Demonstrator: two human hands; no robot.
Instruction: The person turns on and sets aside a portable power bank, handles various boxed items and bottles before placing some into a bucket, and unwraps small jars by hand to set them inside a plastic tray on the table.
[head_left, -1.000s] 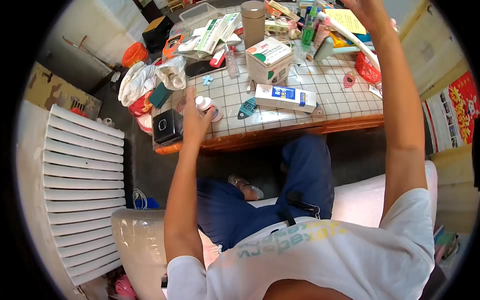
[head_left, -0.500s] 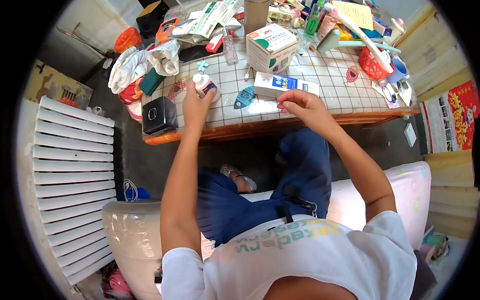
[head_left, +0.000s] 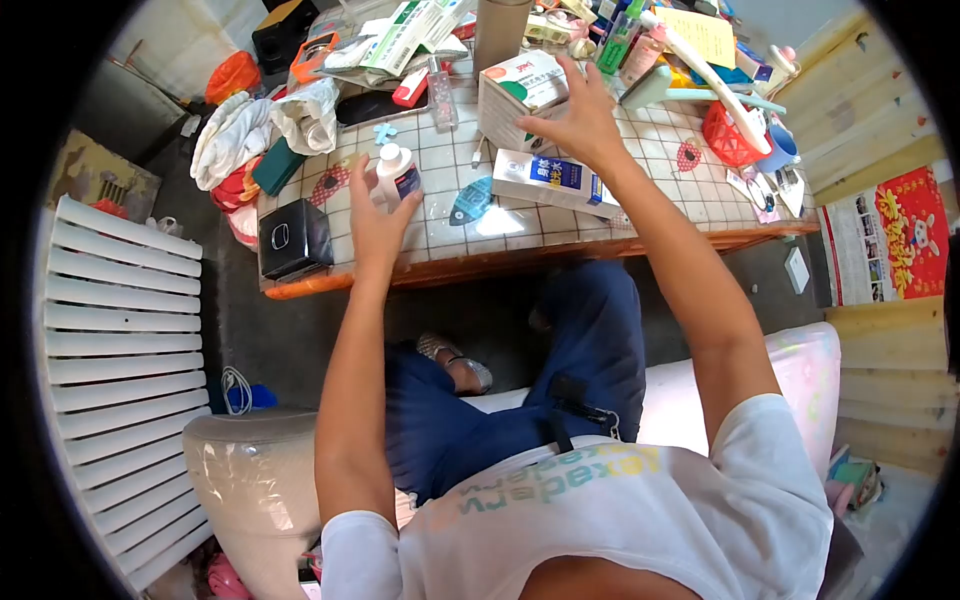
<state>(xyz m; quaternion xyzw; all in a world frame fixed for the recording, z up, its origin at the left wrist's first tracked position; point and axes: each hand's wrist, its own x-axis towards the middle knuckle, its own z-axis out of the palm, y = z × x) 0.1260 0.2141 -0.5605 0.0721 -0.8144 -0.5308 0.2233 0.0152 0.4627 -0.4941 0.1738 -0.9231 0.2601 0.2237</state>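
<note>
A small white bottle (head_left: 399, 170) with a white cap and dark label stands upright near the table's front edge. My left hand (head_left: 378, 228) is just behind it on my side, fingers and thumb spread loosely around its lower part. Farther right, my right hand (head_left: 588, 122) is over the side of a white carton (head_left: 510, 105) with green and orange marks. Its thumb and fingers are wide apart; whether they touch the carton I cannot tell. Below that hand a white-and-blue box (head_left: 553, 180) lies flat.
A black box (head_left: 294, 238) sits at the table's front left corner. Behind are a dark phone (head_left: 380, 107), a clear tube (head_left: 442, 95) and a tall brown cylinder (head_left: 498, 40). On the right stand a red basket (head_left: 733, 137) and a blue cup (head_left: 780, 148).
My right hand has moved up and away from the white-and-blue box to the carton, its fingers spreading. My left fingers have loosened around the bottle. The whole view has shifted slightly.
</note>
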